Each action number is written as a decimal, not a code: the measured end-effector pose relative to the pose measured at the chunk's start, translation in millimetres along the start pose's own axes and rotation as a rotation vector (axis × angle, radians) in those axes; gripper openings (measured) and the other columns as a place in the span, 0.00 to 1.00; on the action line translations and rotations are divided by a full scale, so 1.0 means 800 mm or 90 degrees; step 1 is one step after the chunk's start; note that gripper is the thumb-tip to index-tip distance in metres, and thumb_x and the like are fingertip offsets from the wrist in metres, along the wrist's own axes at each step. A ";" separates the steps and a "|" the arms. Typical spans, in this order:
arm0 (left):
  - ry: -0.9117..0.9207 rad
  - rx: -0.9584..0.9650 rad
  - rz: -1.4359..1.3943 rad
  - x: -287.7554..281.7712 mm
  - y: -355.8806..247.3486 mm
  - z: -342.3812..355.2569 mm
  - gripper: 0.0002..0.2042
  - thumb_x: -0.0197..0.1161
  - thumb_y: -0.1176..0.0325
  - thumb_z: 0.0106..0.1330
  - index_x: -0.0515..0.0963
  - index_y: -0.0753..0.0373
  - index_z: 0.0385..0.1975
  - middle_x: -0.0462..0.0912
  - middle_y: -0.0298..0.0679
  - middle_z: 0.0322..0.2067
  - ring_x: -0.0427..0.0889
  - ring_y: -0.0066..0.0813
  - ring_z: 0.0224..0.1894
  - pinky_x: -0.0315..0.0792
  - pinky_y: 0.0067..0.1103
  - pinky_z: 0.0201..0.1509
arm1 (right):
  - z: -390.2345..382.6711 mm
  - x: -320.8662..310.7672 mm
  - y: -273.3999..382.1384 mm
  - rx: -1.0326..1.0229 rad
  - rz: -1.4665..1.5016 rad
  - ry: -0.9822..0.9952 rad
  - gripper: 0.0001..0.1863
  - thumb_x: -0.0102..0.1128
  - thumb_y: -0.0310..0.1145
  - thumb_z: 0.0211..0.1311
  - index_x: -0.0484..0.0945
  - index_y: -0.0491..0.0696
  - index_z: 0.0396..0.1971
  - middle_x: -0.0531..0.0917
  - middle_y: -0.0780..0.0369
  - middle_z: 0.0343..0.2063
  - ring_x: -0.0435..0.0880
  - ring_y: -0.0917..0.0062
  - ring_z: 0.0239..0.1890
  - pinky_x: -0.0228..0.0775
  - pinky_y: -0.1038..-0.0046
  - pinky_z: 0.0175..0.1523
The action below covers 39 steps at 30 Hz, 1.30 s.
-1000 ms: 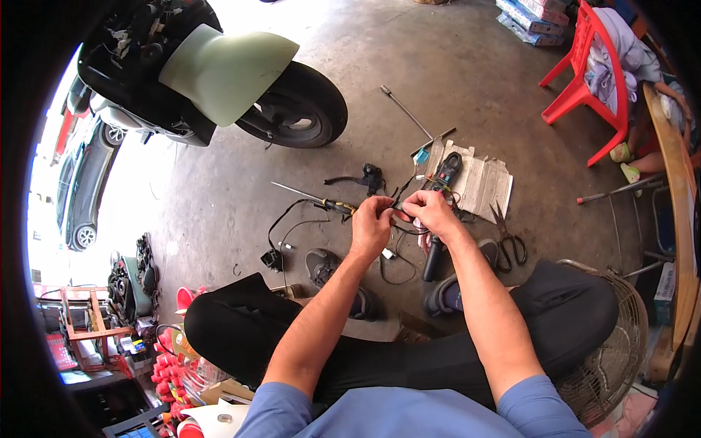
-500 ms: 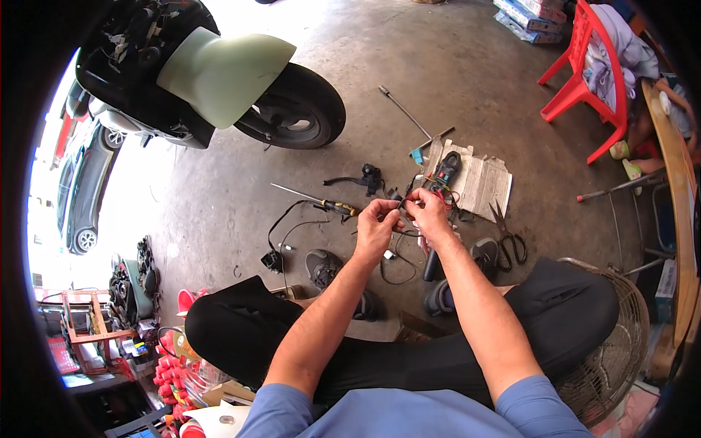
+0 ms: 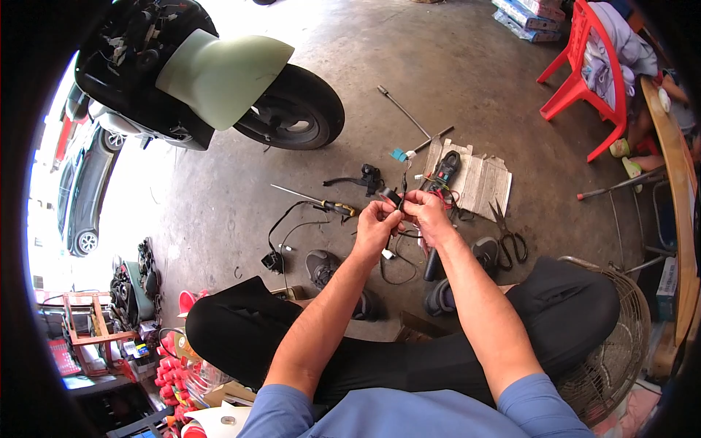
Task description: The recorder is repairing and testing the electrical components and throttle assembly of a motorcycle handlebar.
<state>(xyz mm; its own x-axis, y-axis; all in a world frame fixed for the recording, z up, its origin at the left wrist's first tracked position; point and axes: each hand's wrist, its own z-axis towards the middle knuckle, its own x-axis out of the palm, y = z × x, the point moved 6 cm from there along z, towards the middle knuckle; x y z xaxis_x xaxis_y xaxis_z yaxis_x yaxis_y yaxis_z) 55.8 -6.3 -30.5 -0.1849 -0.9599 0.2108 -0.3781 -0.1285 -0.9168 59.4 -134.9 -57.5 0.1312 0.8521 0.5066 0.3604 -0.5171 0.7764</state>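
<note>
My left hand (image 3: 375, 228) and my right hand (image 3: 431, 217) meet over the floor, fingers pinched together on a thin black cable (image 3: 404, 184). The cable runs up from my fingertips toward a teal connector (image 3: 399, 154). Above my left fingertips sits a small dark round piece (image 3: 391, 196), which looks like a roll of black tape. My fingers hide the exact spot they pinch. Just beyond my right hand, a black clamp meter (image 3: 447, 169) lies on a flattened piece of cardboard (image 3: 483, 182). Red and other thin wires lie around that hand.
On the floor lie a screwdriver (image 3: 332, 206), a black switch housing (image 3: 369, 179), scissors (image 3: 509, 237), a T-handle wrench (image 3: 409, 117) and a cabled black part (image 3: 272, 261). A motorcycle's front wheel (image 3: 299, 109) stands ahead left. A red chair (image 3: 584, 91) is far right, a fan (image 3: 621, 343) near right.
The teal connector has swung up and left, drawing the cable straighter. The dark round piece has shifted slightly left and tilted. Both hands stay close together in nearly the same place.
</note>
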 end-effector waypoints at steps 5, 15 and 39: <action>-0.006 -0.006 -0.039 -0.001 -0.002 0.001 0.07 0.60 0.76 0.64 0.68 0.65 0.35 0.80 0.37 0.28 0.80 0.22 0.26 0.70 0.17 0.26 | -0.001 0.000 0.001 0.001 0.022 0.027 0.08 0.54 0.23 0.62 0.77 0.39 0.39 0.82 0.61 0.33 0.82 0.77 0.34 0.77 0.74 0.45; 0.067 -0.086 -0.095 0.002 0.005 0.002 0.06 0.58 0.74 0.66 0.69 0.64 0.39 0.81 0.37 0.31 0.78 0.21 0.28 0.70 0.16 0.30 | -0.005 0.006 0.003 0.034 0.050 0.032 0.10 0.52 0.24 0.65 0.76 0.38 0.44 0.83 0.59 0.35 0.82 0.76 0.32 0.76 0.75 0.35; -0.089 0.108 0.238 -0.003 0.007 0.008 0.08 0.58 0.77 0.64 0.74 0.68 0.42 0.76 0.32 0.24 0.74 0.17 0.22 0.69 0.16 0.25 | -0.020 0.014 0.010 0.124 0.071 0.127 0.18 0.66 0.37 0.55 0.71 0.49 0.43 0.78 0.65 0.38 0.78 0.78 0.39 0.71 0.73 0.41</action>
<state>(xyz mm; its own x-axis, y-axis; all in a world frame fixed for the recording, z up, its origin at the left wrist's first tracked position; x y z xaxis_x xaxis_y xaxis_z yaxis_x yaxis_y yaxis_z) 60.1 -6.7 -38.4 -0.1523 -0.9710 -0.1842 -0.1516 0.2071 -0.9665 49.5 -130.7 -39.3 0.0026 0.7486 0.6630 0.5273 -0.5644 0.6351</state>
